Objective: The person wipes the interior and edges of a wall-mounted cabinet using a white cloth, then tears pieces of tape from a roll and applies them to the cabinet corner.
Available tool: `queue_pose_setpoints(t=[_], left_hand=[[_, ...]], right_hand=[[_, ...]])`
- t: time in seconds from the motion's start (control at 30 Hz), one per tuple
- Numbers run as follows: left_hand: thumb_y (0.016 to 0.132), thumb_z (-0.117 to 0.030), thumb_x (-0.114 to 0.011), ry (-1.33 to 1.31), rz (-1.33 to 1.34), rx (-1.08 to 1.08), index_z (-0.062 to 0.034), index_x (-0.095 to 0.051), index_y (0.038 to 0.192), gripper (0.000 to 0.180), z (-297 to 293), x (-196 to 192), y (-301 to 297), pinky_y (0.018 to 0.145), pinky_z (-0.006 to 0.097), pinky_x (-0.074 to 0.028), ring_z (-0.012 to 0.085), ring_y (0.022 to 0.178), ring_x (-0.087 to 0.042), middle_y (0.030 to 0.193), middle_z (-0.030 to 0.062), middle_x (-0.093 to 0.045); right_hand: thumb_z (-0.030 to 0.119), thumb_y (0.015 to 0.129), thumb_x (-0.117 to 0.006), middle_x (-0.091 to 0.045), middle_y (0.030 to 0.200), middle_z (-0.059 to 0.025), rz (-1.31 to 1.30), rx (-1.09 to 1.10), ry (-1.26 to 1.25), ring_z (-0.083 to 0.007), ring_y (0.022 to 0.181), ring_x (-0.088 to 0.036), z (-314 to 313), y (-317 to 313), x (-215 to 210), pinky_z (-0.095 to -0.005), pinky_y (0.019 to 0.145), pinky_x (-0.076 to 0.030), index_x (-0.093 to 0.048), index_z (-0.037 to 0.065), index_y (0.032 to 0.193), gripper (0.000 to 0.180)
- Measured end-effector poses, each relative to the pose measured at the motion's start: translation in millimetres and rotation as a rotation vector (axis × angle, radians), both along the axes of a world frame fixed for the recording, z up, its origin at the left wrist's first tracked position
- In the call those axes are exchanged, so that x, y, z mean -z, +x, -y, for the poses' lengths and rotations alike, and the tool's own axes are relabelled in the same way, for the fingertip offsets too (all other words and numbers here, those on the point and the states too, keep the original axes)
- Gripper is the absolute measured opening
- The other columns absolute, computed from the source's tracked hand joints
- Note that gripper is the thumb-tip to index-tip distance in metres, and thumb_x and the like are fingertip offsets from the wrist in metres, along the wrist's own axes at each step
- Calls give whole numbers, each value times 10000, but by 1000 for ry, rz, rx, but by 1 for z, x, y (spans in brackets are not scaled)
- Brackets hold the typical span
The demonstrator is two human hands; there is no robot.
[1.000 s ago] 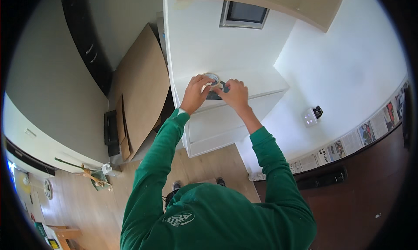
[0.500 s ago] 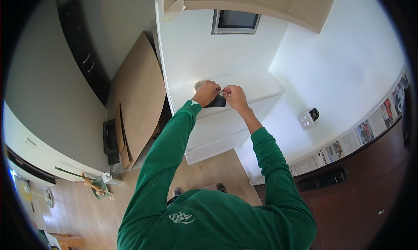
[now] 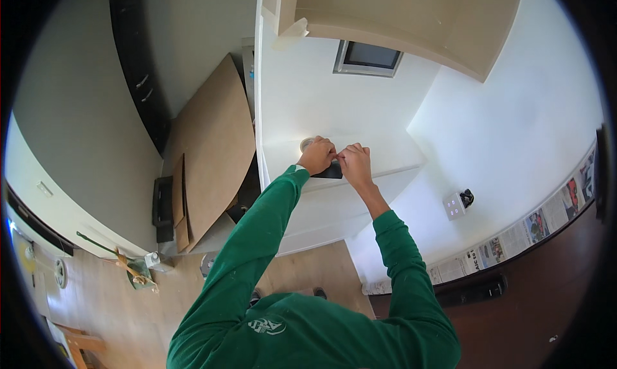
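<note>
Above a white cabinet top (image 3: 391,152), my two hands almost meet, fingertips pinched close together. My left hand (image 3: 318,156) is closed, its fingers bent toward the right one. Also closed, my right hand (image 3: 355,162) pinches at the same spot; whatever is between the fingers is too small to make out. Just below the fingers, a flat black piece (image 3: 333,171) lies by the cabinet's front edge, partly covered by my left hand. Behind that hand sits a round, pale roll (image 3: 306,143), perhaps tape, partly hidden.
A beige open shelf box (image 3: 398,22) juts out above, with a loose pale strip at its corner. Large brown boards (image 3: 215,144) lean at the left. A switch plate (image 3: 454,206) is on the right wall, above newspaper strips (image 3: 495,253) bordering a dark door (image 3: 514,311).
The view has shifted, so the scene sits lower and to the right. My hands stay pinched together over the cabinet top; the thin pale strip seen between them earlier no longer shows.
</note>
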State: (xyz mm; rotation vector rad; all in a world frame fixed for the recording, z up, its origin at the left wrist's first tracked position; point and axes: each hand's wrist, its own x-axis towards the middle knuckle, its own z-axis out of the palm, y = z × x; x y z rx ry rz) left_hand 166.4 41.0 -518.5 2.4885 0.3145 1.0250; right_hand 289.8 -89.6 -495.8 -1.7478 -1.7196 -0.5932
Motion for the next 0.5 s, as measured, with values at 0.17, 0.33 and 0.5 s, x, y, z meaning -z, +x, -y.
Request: queue_pose_setpoints(t=[0.17,0.33,0.5], left_hand=[[844,-115,-669,-2,-36,-18,-47,-706,838,77,6,-2,9,928,466,-491,354,1057,-595,959,124,-702],[842,-142,-660,24,3,-94,-56,-711,838,101,-2,10,17,923,478,-486,366,1019,-605,945,137,-701],[844,-203,-659,101,1,-4,-72,-706,819,142,-24,23,9,881,492,-477,383,938,-627,891,176,-680]], right_hand=[[82,819,-736,-627,842,-23,117,-13,68,-223,941,-581,7,6,8,-424,853,-390,-686,98,830,53],[92,817,-743,-602,834,-24,193,-19,143,-226,957,-581,10,-5,14,-430,865,-394,-663,111,866,96],[114,797,-778,-646,892,-40,148,-53,248,-262,982,-599,13,-15,27,-450,895,-426,-700,107,925,150]])
